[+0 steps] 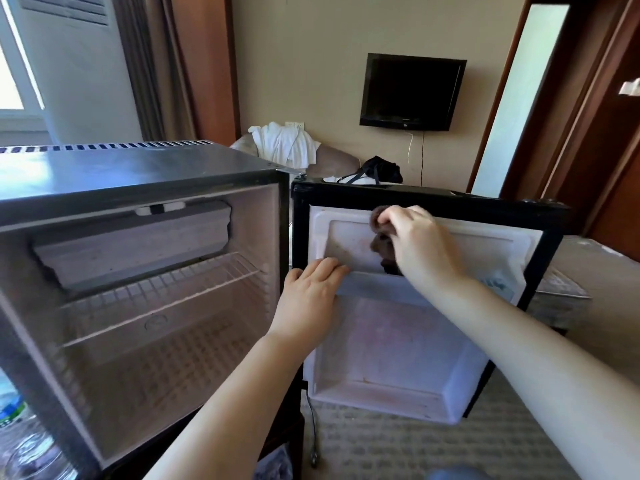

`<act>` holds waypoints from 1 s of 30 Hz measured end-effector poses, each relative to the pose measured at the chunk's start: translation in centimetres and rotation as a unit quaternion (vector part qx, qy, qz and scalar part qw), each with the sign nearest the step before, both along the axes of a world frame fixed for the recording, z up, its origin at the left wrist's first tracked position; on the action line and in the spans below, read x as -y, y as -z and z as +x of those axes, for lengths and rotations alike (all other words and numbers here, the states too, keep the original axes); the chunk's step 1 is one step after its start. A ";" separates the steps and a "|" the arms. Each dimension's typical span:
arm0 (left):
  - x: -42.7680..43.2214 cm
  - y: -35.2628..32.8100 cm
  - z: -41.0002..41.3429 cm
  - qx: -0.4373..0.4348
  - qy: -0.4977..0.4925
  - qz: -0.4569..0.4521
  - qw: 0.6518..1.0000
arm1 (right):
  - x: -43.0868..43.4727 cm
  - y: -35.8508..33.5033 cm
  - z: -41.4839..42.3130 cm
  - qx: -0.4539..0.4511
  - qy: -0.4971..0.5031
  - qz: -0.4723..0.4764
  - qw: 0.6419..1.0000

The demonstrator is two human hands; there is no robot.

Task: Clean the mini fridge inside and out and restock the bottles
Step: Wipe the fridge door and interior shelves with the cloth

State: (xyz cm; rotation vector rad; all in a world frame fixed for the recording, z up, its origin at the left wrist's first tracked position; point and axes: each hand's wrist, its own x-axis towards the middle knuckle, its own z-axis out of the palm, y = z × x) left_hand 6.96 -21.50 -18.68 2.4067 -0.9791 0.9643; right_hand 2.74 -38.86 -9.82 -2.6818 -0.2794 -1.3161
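Head view: the right hand (pixel 420 244) grips the cloth (pixel 380 244) high on the fridge door (pixel 398 344); the left hand (pixel 311 289), grip wide, rests on the door shelf (pixel 375 283) just below.

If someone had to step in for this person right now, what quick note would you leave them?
Left hand: flat, steadying the open door at its inner rail.
Right hand: grips a brown cloth against the door's upper inner panel.
Fridge: open, wire shelf bare, no bottles inside.
Bottles: outside, at the lower left.
Done: fridge emptied.
Left: stains show on the door lining; finish wiping, then restock.
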 end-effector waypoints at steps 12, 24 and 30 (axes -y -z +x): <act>0.1 0.2 -0.5 0.020 0.015 0.021 0.999 | -7.1 -0.2 6.0 -0.031 -0.072 -0.039 0.996; 0.9 -0.2 -0.9 -0.029 -0.014 0.036 0.999 | 4.0 3.3 0.1 -0.076 0.090 0.020 0.993; 0.2 -1.8 -1.3 -0.075 0.029 0.040 0.996 | 3.7 3.2 -0.5 -0.018 0.034 0.082 0.996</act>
